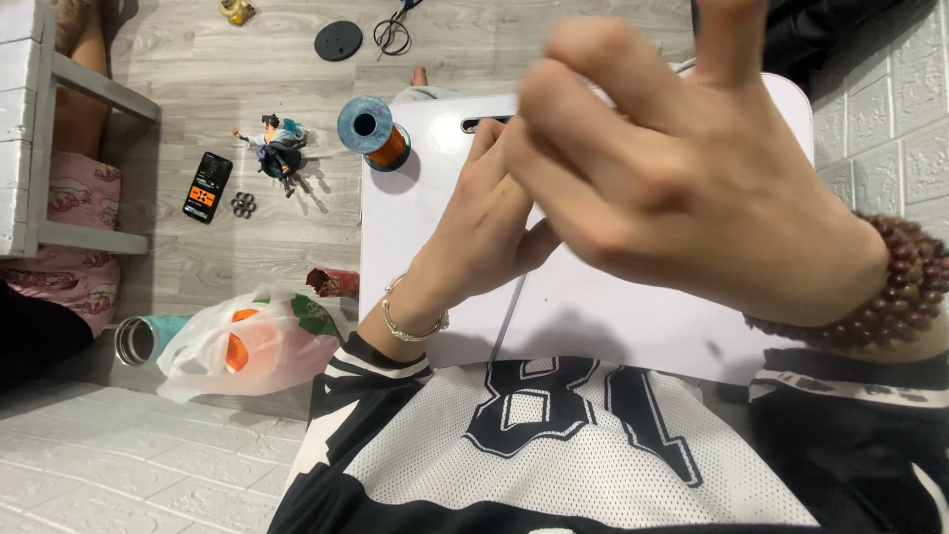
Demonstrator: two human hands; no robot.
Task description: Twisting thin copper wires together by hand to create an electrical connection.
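I see my right hand (682, 168) raised close to the camera, blurred, fingers loosely curled and apart, gripping nothing I can make out. My left hand (484, 222) rests on the white plastic counter (613, 316), fingers extended and together, tips hidden behind the right hand. A spool of copper wire with blue flanges (374, 132) sits at the counter's 10 o'clock corner. On the grey wood floor (198, 59), at 9 o'clock from the spool, stand a small dark figurine (274, 148) and a black phone (208, 186).

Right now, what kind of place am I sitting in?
Probably a room at home, with you on the floor: a small white lap table, a toy figurine and a phone lie on grey wood-look flooring.
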